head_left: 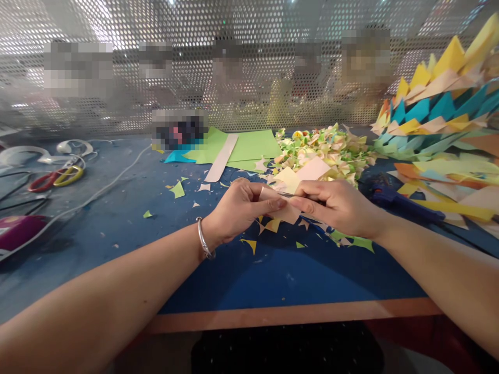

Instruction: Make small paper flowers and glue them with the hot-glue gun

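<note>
Nearby, paper scraps [339, 148] lie heaped — blue tool [405, 201] near right hand [335, 206].

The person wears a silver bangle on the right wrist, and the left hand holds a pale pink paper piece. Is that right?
Not quite: the head view shows the silver bangle on the left wrist. The left hand does hold a pale pink paper piece.
</note>
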The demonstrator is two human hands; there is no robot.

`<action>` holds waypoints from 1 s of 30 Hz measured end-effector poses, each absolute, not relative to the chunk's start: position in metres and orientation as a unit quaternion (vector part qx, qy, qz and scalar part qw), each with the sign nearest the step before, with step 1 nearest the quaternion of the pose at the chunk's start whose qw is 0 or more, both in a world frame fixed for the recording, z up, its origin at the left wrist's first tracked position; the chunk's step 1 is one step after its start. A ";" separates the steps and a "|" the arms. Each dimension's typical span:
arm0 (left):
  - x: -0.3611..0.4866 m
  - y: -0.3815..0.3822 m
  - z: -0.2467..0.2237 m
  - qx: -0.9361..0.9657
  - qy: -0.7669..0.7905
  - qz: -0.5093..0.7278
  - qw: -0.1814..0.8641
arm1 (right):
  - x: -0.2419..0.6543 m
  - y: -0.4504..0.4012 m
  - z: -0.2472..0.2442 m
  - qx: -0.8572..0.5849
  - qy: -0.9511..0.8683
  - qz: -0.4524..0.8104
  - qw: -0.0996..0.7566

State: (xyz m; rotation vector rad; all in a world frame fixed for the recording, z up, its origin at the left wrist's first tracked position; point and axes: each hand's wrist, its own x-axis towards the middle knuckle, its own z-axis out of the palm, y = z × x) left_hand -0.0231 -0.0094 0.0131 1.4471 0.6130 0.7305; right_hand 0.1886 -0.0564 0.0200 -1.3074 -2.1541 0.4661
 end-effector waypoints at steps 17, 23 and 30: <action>-0.023 -0.007 0.016 0.661 0.286 0.306 0.622 | 0.190 -0.054 0.016 -0.463 -0.822 0.154 0.295; -0.025 -0.007 0.016 0.652 0.298 0.290 0.634 | 0.189 -0.055 0.020 -0.459 -0.831 0.139 0.284; -0.030 -0.005 0.021 0.652 0.274 0.256 0.660 | 0.190 -0.054 0.022 -0.461 -0.832 0.124 0.284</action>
